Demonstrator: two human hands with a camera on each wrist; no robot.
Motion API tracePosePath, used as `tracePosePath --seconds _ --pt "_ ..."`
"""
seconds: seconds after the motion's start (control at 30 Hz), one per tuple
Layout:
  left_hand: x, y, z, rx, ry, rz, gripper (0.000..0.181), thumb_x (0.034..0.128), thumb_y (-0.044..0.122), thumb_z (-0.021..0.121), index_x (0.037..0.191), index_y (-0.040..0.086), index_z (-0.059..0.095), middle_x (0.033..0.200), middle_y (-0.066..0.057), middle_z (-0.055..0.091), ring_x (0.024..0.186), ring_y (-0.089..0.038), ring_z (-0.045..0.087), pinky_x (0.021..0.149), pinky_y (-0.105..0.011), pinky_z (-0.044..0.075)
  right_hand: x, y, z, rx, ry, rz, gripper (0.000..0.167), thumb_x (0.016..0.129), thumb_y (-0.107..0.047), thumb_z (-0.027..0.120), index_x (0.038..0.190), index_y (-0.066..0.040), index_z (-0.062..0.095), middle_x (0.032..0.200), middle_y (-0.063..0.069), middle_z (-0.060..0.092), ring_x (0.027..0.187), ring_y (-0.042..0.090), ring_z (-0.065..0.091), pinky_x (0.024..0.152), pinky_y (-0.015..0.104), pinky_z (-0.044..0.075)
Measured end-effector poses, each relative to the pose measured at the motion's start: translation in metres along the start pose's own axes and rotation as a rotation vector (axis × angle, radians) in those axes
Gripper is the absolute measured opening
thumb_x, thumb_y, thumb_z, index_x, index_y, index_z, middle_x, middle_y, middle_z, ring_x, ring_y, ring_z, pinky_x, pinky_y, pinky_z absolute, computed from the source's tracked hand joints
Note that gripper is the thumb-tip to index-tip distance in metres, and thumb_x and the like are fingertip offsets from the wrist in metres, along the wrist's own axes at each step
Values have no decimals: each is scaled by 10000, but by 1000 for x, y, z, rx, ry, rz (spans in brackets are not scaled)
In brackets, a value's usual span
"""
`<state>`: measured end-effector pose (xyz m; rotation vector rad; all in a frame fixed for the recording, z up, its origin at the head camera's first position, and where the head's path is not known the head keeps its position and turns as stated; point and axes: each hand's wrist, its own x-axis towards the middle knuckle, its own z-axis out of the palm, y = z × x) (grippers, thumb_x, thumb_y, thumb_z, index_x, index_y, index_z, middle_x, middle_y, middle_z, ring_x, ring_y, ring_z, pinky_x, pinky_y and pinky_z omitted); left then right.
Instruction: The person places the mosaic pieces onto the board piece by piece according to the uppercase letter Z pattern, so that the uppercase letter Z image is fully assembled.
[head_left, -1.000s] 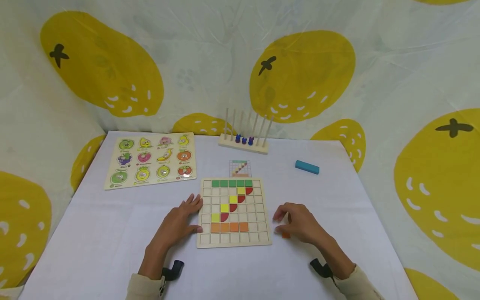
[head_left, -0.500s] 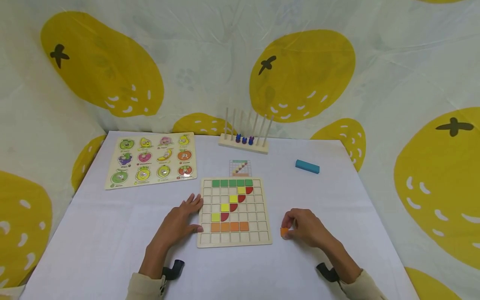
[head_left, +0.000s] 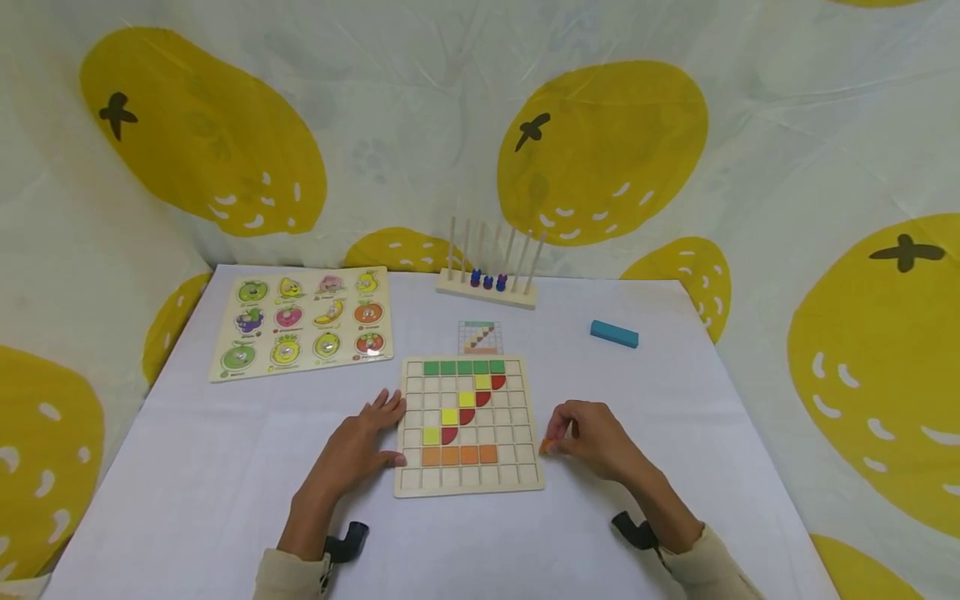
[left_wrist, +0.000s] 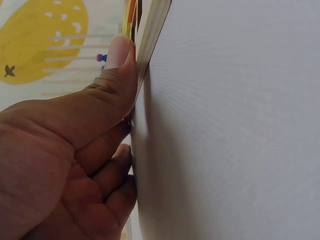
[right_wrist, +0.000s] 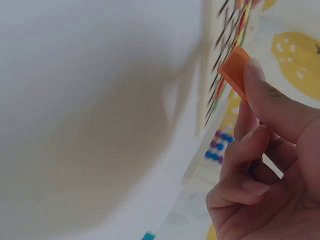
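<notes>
A wooden grid board lies mid-table. On it sit a row of green tiles, a diagonal of yellow tiles beside red quarter-round tiles, and a row of orange tiles. My left hand rests against the board's left edge, thumb and fingertips touching it; the left wrist view shows the thumb at the rim. Between thumb and index finger my right hand pinches an orange square tile, raised off the cloth just right of the board.
Behind the board lies a small pattern card. A fruit puzzle board is at the back left, and a peg stand with blue and purple beads at the back. A teal block lies at the right.
The right hand first reached over the orange tile on the cloth, picked it up, and has carried it left to the board's right edge. The left hand has stayed in place.
</notes>
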<state>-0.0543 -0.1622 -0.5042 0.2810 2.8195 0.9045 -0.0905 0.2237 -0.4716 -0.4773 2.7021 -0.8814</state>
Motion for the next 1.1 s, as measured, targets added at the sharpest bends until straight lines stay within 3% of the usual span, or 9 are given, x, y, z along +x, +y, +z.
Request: tracePosePath --seconds 0.3,0.73,0.93,1.03,1.1 --pt "2 -1 1 3 5 -1 998 721 208 971 1585 111 482 1684 -77 408 1602 -379 328 1214 -667 393 21 -35 23 22 -26 -2 204 843 -150 910 824 -229 723 756 -120 622 722 115 536 623 212 449" --pt "4 -3 1 21 -7 -3 998 717 210 976 1584 119 490 1686 -70 406 1596 -391 334 1213 -666 397 28 -40 45 -31 -77 36 201 860 -163 899 817 -229 714 758 -107 621 764 111 570 672 247 490" --pt "3 -3 0 5 -3 13 987 724 209 971 1581 104 491 1682 -74 412 1606 -362 326 1227 -656 383 23 -39 41 -9 -40 15 165 874 -184 887 872 -242 733 786 -124 626 763 110 560 665 244 464" --pt "3 -1 -2 -5 10 29 951 759 225 953 1578 80 492 1672 -93 433 1598 -346 352 1242 -616 385 17 -32 36 -34 34 -3 164 876 -267 889 980 -239 765 884 -113 679 846 116 568 722 275 497" --pt "3 -1 -5 14 40 43 933 789 250 939 1585 78 486 1663 -104 449 1592 -340 372 1240 -598 396 14 -23 32 -98 113 -26 277 868 -339 893 1095 -233 774 1008 -87 732 952 134 578 808 321 527"
